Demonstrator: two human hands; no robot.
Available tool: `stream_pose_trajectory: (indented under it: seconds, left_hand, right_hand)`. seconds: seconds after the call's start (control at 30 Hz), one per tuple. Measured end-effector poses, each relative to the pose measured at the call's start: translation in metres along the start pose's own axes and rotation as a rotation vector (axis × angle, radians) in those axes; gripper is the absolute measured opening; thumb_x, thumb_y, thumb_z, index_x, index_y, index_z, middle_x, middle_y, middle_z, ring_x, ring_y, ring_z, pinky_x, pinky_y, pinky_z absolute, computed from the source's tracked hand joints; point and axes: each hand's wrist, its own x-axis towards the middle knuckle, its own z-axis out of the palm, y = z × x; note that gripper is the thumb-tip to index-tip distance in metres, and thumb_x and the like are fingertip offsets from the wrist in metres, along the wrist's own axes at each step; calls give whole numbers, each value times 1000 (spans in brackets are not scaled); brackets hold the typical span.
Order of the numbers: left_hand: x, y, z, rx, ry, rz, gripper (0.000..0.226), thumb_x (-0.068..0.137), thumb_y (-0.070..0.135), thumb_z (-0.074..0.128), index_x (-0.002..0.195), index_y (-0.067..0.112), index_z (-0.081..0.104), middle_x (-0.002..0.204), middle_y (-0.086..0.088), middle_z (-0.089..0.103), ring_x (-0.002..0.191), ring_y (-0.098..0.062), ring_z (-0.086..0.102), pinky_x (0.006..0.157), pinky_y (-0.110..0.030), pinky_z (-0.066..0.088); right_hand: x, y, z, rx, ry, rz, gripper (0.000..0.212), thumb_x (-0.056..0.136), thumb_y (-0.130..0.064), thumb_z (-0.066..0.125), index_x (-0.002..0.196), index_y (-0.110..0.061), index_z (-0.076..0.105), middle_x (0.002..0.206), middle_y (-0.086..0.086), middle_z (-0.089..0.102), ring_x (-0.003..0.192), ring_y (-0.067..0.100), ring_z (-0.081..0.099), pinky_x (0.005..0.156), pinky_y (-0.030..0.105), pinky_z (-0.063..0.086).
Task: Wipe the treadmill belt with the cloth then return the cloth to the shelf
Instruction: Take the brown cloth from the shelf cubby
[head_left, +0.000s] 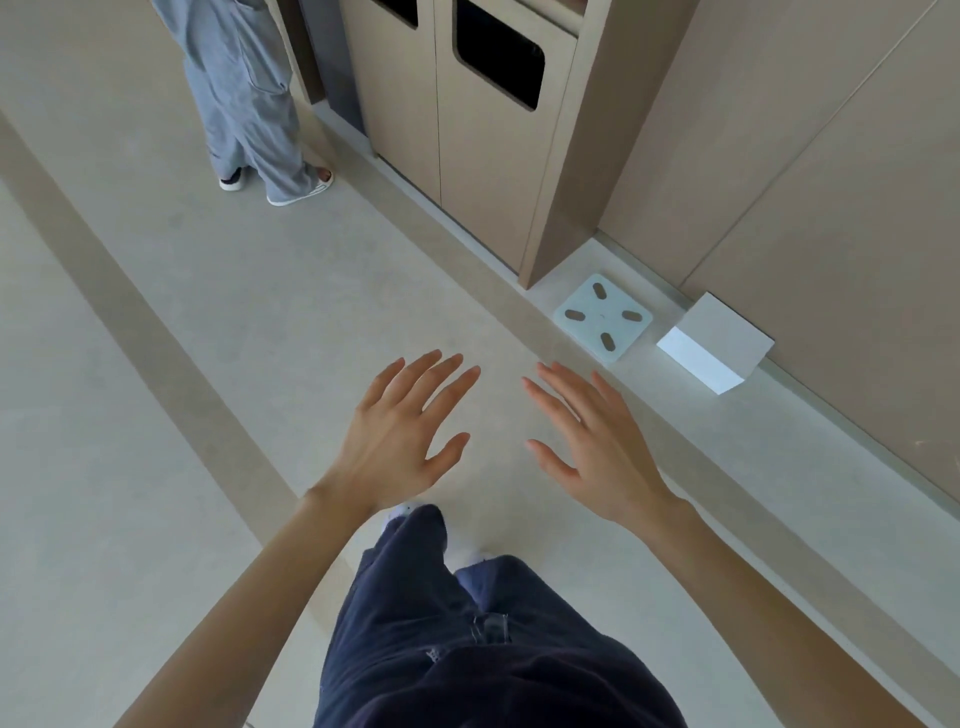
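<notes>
Cloth out of view, left hand (400, 436) and right hand (597, 441) spread, holding nothing

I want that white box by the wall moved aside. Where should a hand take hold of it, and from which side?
The white box lies tilted against the wall panel, so its rear is blocked. Probably come from above on the floor side and pinch its two long sloping faces near the middle. Both hands are empty.

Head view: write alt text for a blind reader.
Both hands, left and right, are open and empty above a pale floor. A scale and white box lie by the wall; a second person's legs stand nearby.
</notes>
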Motion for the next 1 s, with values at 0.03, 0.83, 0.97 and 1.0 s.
stream_pose_trajectory:
  seconds: [0.03, 0.83, 0.97, 1.0]
  left_hand:
    - [8, -7, 1, -6, -3, -4, 58, 89, 46, 37, 141, 19, 41, 143, -5, 45, 133, -28, 40, 108, -50, 34]
    - [257, -251, -62, 26, -31, 257, 58, 90, 46, 43, 143, 21, 37, 147, -6, 39, 138, -28, 33, 111, -49, 29]
    - [287, -268, -51, 15, -34, 256, 58, 89, 43, 52, 141, 20, 41, 145, -7, 42, 135, -31, 37, 109, -52, 31]
    - [296, -272, -49, 9, -34, 252, 59, 88, 42, 55, 140, 20, 42, 145, -7, 43, 134, -31, 38, 108, -52, 32]
  right_hand:
    - [8, 3, 4, 3, -8, 7, 55, 90, -40, 55, 138, -15, 46, 143, 8, 47, 133, 26, 43, 108, 50, 34]
    - [314, 43, 42, -21, 102, 267, 55, 87, -41, 52, 134, -12, 52, 140, 10, 49, 129, 30, 48, 107, 50, 29]
    - [343, 69, 56, -68, 89, 242, 56, 84, -44, 55, 131, -13, 55, 137, 10, 53, 124, 31, 53, 104, 48, 31]
    - [352, 78, 59, -67, 78, 242, 56, 84, -45, 55, 131, -14, 55, 137, 10, 53, 124, 31, 53, 103, 50, 33]
